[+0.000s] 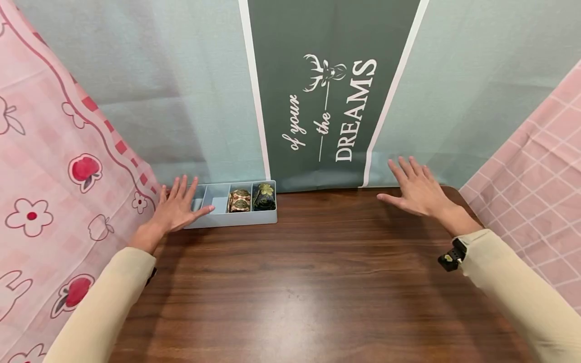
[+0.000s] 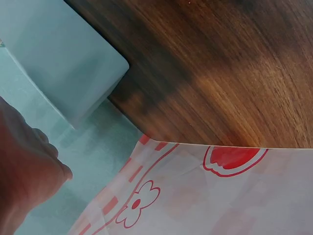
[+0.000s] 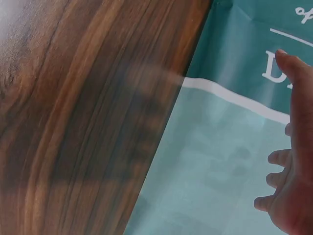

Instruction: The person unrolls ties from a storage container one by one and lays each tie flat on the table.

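On the left hangs a pink apple-print cloth (image 1: 59, 171). The left arm, in a cream sleeve (image 1: 106, 297), reaches forward and slightly right; its left hand (image 1: 177, 209) is palm down, fingers parted and straight, thumb stretched right, holding nothing. It is over the left end of a pale blue-grey tray (image 1: 236, 220), which sits along the far edge of the brown wooden table (image 1: 290, 277); whether hand and tray touch cannot be told. Right of the thumb, the tray's compartments hold a cream-and-brown patterned roll (image 1: 239, 200) and, in the rightmost one, a dark roll (image 1: 264, 197) with a yellow-green flower. Next comes a dark green panel (image 1: 313, 106), its white writing (image 1: 356, 111) turned sideways: "of your", "the" and, in capitals, "DREAMS", beside a deer's head (image 1: 328, 73) with antlers. Farther right, the right hand (image 1: 417, 191) is also palm down and holds nothing, fingers fanned forward and left, thumb pointing left; a black strap (image 1: 451, 257) shows at its wrist. At the right edge hangs a pink grid-patterned cloth (image 1: 535, 191)
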Available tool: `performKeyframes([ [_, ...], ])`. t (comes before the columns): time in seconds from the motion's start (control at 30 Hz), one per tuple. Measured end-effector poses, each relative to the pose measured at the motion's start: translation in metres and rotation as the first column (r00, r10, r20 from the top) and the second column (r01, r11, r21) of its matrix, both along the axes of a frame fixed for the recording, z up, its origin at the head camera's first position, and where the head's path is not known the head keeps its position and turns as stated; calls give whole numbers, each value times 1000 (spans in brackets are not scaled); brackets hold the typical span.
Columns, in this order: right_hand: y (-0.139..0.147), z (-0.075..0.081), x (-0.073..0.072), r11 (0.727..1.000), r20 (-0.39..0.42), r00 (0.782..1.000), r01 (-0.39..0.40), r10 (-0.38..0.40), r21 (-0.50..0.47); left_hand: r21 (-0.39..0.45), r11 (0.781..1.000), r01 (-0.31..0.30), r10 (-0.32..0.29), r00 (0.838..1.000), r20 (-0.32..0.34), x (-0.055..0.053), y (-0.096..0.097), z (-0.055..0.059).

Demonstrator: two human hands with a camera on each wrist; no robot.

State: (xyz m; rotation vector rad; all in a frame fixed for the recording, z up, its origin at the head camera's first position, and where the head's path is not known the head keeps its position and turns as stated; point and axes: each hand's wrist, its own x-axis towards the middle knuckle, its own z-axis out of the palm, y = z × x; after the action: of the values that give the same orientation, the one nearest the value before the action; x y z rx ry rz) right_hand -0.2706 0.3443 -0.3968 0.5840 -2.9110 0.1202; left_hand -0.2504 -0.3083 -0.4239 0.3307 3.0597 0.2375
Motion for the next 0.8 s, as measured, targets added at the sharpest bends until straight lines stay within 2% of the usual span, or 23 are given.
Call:
performKeyframes([
  [0.3,-22,8,3,998,14,998,-64,64,21,9,1000,7,-7,1000,3,1,0,-5],
  [0.8,-57,6,-4,981,-22,981,-195,195,16,13,999,29,-29,999,21,-2,-2,-16],
])
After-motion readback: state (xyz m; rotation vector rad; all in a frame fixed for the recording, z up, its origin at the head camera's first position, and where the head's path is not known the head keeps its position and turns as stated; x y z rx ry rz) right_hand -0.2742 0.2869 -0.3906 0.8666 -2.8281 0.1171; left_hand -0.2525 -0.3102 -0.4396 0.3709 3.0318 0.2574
